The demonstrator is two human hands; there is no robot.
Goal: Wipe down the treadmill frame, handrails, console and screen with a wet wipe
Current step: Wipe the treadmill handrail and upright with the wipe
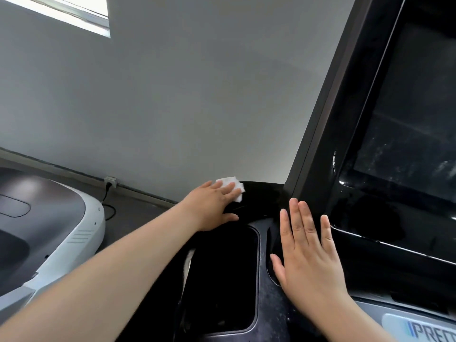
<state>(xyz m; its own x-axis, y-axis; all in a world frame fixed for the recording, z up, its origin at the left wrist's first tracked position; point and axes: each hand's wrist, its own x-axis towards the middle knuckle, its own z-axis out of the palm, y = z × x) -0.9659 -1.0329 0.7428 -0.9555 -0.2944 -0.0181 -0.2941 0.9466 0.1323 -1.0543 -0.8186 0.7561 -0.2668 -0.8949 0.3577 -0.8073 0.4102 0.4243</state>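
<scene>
Grey wall (185, 95) fills most of view; bright window (74, 13) strip at top, far above L hand. Dark floor (138, 213) w/ baseboard runs behind L forearm; wall outlet (110, 180) and a cable (108, 208) sit just outboard of L wrist. White/grey machine (49, 218) lies well outboard of L arm.

Treadmill console (276, 193): glossy black, dusty specks on lower part under R palm. Dark recessed tray (222, 280) lies between the two forearms. Screen (407, 107) stands up beyond and inboard of R fingertips, smudged, in a thick black bezel. Partial blue logo plate beside R wrist, text cut off.

L hand (212, 206): fingers straight, close together, pressing a white folded wipe (233, 186) flat on console's top edge; wipe pokes out past fingertips. Thumb spread apart, resting on the black rim nearer the body.

R hand (311, 255): flat, palm down on console, fingers straight and slightly apart, tips near the base of screen bezel. Holds nothing. Thumb splayed toward tray.
</scene>
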